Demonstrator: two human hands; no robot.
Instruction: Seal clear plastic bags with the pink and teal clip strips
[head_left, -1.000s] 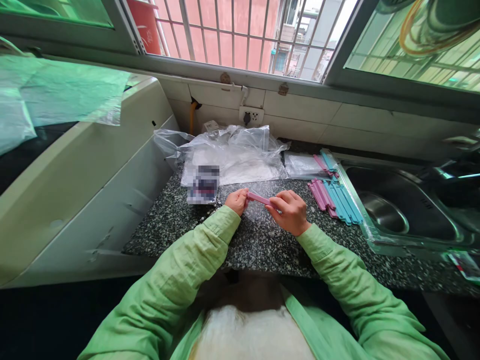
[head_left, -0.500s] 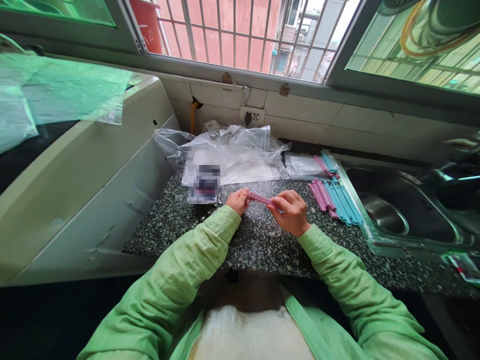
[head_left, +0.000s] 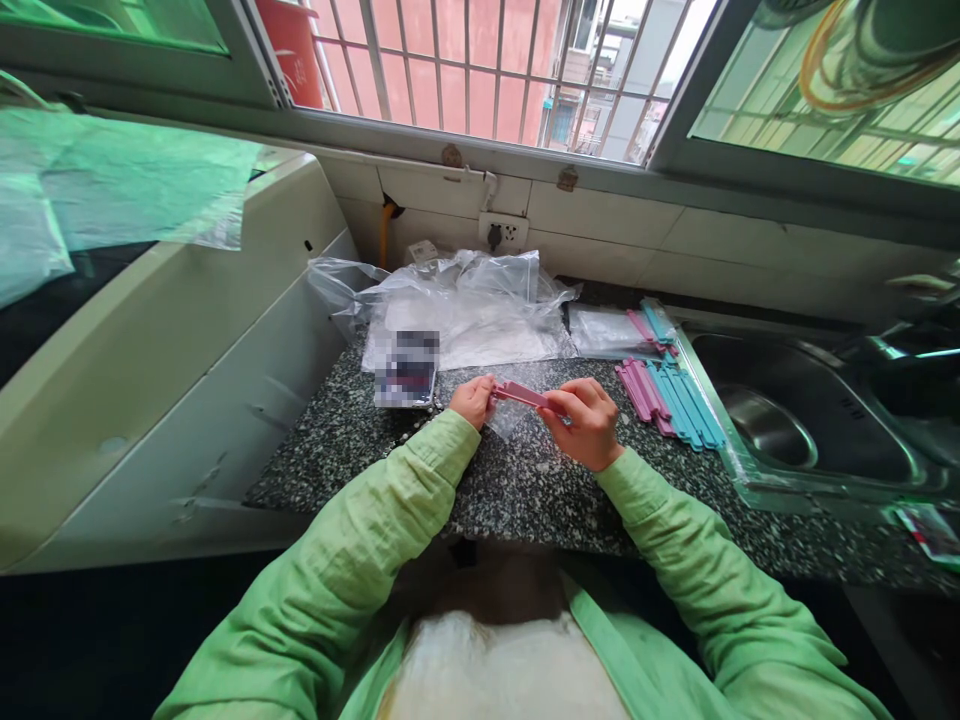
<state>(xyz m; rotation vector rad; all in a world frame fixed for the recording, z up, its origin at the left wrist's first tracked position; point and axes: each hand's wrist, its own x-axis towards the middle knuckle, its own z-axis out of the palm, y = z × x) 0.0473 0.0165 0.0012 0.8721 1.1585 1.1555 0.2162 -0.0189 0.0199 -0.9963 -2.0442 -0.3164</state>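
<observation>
Both of my hands hold one pink plastic clip stick (head_left: 520, 394) just above the speckled granite counter (head_left: 517, 490). My left hand (head_left: 473, 401) pinches its left end and my right hand (head_left: 586, 423) grips its right end. A small clear plastic bag (head_left: 513, 416) hangs under the stick between my hands. To the right lies a row of pink and blue clip sticks (head_left: 670, 395).
A heap of clear plastic bags (head_left: 465, 305) lies at the back of the counter, with a small blurred dark packet (head_left: 407, 369) in front. A bag with a few sticks (head_left: 626, 331) lies by the steel sink (head_left: 795, 420) at the right. A white appliance (head_left: 165, 350) stands left.
My hands have barely shifted; my right hand's fingers have slid slightly along the pink stick. Everything on the counter stays where it was.
</observation>
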